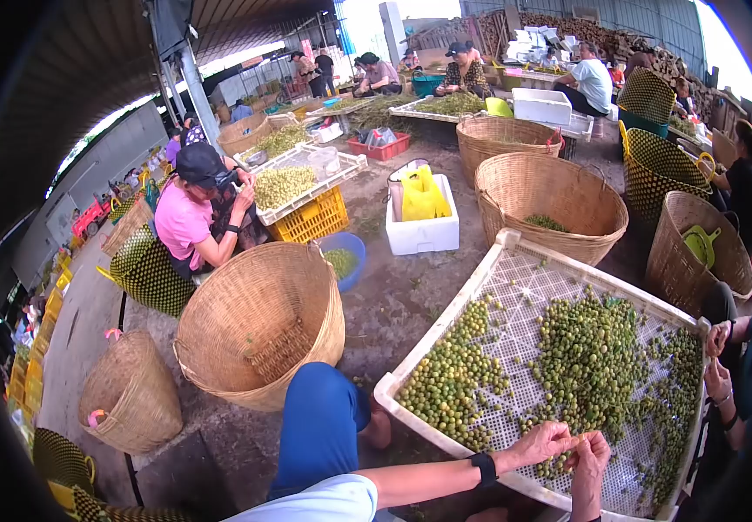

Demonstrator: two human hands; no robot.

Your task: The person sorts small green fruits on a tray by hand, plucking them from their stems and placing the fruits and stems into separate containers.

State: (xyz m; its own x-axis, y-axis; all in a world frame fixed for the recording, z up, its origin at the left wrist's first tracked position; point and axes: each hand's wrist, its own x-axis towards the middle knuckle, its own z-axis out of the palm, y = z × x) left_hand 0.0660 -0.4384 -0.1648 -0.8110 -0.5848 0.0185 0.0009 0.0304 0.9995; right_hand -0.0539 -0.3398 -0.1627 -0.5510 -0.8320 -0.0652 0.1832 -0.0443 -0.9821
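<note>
My left hand [543, 443], with a black band on its wrist, reaches over the near edge of a white mesh tray [506, 300]. My right hand [591, 457] meets it there, fingertips against fingertips. Both hands are closed in a pinch, and whatever is between the fingers is too small to make out. Below and beyond them lie small round green-yellow fruits: a loose pile [454, 383] on the left of the tray and a denser heap [589, 348] in the middle. Darker, smaller green pieces [676, 383] are spread along the right side.
Another person's hands [719, 378] are at the tray's right edge. A large wicker basket [258, 304] stands left of my knee; another basket [550, 196] is behind the tray. A white foam box [424, 230] holds something yellow. A person in pink [189, 217] sits by another tray [306, 178].
</note>
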